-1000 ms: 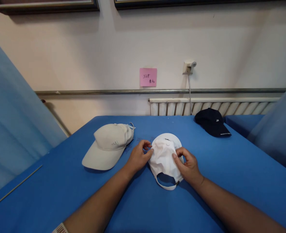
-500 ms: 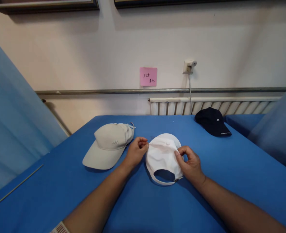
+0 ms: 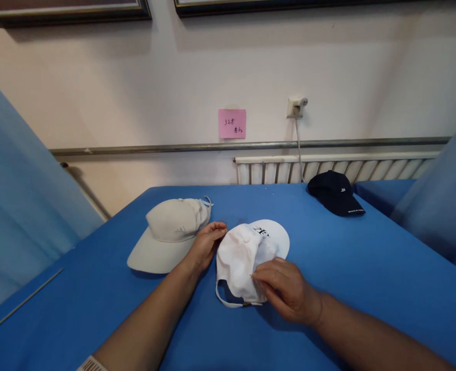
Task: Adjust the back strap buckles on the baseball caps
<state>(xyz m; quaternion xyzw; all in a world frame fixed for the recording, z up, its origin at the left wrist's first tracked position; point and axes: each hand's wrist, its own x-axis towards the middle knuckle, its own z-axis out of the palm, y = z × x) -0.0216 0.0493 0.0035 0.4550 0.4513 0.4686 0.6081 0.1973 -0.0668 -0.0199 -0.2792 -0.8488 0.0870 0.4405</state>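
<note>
White cap: it lies on the blue worktop [image 3: 308, 330], at the centre of my clock face; all directions are counted from this white cap [image 3: 237, 257]. Its brim [image 3: 280, 238], with a black mark, points to 2 o'clock, and its back opening with the strap [image 3: 228, 303] is at 7 o'clock.
Left hand: the left hand [image 3: 208, 243] is at 10 o'clock, half closed, with bent fingers at the cap's edge; I cannot tell if it grips the cloth.
Right hand: the right hand [image 3: 254, 276] comes from 4 o'clock, nearly closed, thumb and forefinger pinching the cloth on the cap's side.
Beige cap: the beige cap [image 3: 171, 221] rests at 10 o'clock, beyond the left hand, its brim toward 8 o'clock.
Navy cap: the navy cap [image 3: 332, 191] rests at 2 o'clock, near the far edge.
Thin stick: the thin stick [image 3: 26, 300] lies at 9 o'clock, well apart.
Wall: the pink note [image 3: 232, 123] is at 12 o'clock, the socket [image 3: 295, 107] nearer 1 o'clock.
</note>
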